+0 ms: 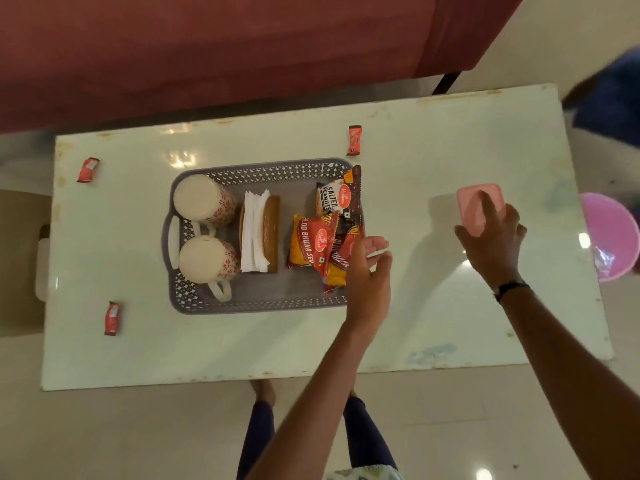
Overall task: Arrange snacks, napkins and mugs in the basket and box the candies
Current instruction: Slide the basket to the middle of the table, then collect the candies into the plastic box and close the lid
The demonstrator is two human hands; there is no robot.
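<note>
1. Resting on the pale table (433, 306), the grey perforated basket (263, 308) sits just left of centre, its white handle at 9 o'clock.
2. Inside the basket, two white mugs with red flower prints lie at the 9 o'clock end: one mug (202, 199) toward 10 o'clock, the other mug (207, 259) toward 8 o'clock.
3. A stack of white napkins (254, 233) in a brown holder (272, 233) stands just right of the mugs, in the basket's middle.
4. Snack packets crowd the 3 o'clock end: a salted peanuts packet (329, 199) and a red-and-yellow aloo bhujia sev packet (311, 242), overlapping other packets.
5. The left hand (369, 271) hovers over the basket's 3 o'clock edge, fingers spread and loose, gripping nothing.
6. The right hand (493, 237) rests its fingers on top of a pink lidded box (471, 202) at the table's 3 o'clock side; whether it grasps the box I cannot tell.
7. Three red candies lie loose on the table: one candy (354, 140) at 12 o'clock of the basket, one candy (88, 170) at 10 o'clock, one candy (112, 318) at 8 o'clock.
</note>
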